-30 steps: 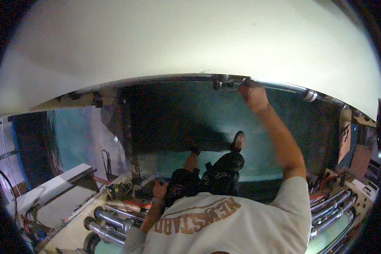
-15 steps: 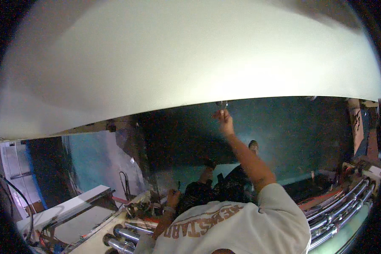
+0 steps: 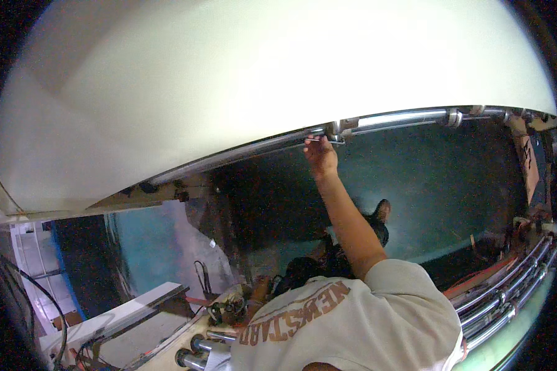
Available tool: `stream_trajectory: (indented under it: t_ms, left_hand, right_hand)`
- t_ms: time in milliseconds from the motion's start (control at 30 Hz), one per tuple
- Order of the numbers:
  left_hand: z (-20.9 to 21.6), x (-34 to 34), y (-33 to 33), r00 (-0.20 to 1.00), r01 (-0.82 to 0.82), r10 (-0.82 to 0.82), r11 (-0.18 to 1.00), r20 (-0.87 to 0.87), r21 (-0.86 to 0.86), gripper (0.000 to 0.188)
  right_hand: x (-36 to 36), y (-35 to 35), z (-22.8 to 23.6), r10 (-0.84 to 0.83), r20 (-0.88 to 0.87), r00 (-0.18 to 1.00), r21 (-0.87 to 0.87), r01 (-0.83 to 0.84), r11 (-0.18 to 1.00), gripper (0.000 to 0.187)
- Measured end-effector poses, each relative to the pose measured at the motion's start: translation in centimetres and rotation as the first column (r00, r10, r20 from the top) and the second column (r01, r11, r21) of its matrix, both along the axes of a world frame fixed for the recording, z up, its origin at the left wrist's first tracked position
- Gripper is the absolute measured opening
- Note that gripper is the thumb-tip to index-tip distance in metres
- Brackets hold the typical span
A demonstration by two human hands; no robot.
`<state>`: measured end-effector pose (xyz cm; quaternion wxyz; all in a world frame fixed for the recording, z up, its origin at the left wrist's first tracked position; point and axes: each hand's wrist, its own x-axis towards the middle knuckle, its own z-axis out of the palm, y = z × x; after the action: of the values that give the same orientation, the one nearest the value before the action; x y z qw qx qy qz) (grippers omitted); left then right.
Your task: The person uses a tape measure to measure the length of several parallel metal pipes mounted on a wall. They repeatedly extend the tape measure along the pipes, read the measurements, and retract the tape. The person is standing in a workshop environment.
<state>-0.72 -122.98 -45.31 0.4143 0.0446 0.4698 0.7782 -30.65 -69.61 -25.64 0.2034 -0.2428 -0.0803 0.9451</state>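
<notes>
My right hand (image 3: 321, 156) reaches out to a shiny metal shaft (image 3: 408, 119) that runs under the edge of a big white panel (image 3: 278, 68). Its fingers are closed around a thin metal rod with a short bent end, which looks like a hex key (image 3: 335, 142). The key lies just below a metal collar (image 3: 335, 128) on the shaft; whether it touches the collar I cannot tell. Low at my left side, my left hand (image 3: 261, 289) is dim and partly hidden beside my shirt, near some machine fittings (image 3: 229, 309). Its fingers do not show clearly.
Polished rollers (image 3: 507, 303) run along the lower right, with more roller ends (image 3: 195, 352) at the lower left. A white-topped panel (image 3: 114, 315) and black cables (image 3: 59, 309) stand at the left. Below me is a dark green floor (image 3: 427, 179), with my shoe (image 3: 383, 211) on it.
My view has shifted, and the metal shaft with its collars now shows below the white panel's edge. My right hand has moved up to the collar. My left hand is less visible.
</notes>
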Motion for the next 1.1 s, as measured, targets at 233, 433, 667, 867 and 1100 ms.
stream_trajectory:
  t_ms: [233,433,667,867,1100]
  left_hand:
    - [1.7,-4.3,-0.2,0.831,0.013,-0.536,0.283,-0.147,-0.959,0.022]
    - [5.8,-8.0,6.4,0.937,0.283,-0.29,0.306,0.194,-0.909,0.04]
    - [10.2,-7.9,15.0,0.965,0.238,-0.217,0.478,0.149,-0.846,0.044]
    - [8.4,-7.9,16.5,0.922,0.373,-0.257,0.393,0.289,-0.84,0.037]
    - [10.9,-9.9,17.8,0.927,0.356,-0.271,0.411,0.26,-0.839,0.032]
  right_hand:
    - [1.1,-3.5,-2.7,0.298,-0.278,0.913,0.329,-0.201,0.923,0.009]
    - [10.0,2.8,-7.8,-0.079,0.666,0.741,0.745,-0.665,0.045,0.024]
    - [10.0,11.5,-2.2,-0.309,0.336,0.89,0.614,-0.456,-0.644,0.023]
    - [9.3,13.0,0.0,-0.289,0.284,0.914,0.523,-0.4,-0.753,0.02]
    - [7.9,14.9,0.4,-0.258,0.213,0.942,0.337,-0.319,-0.886,0.017]
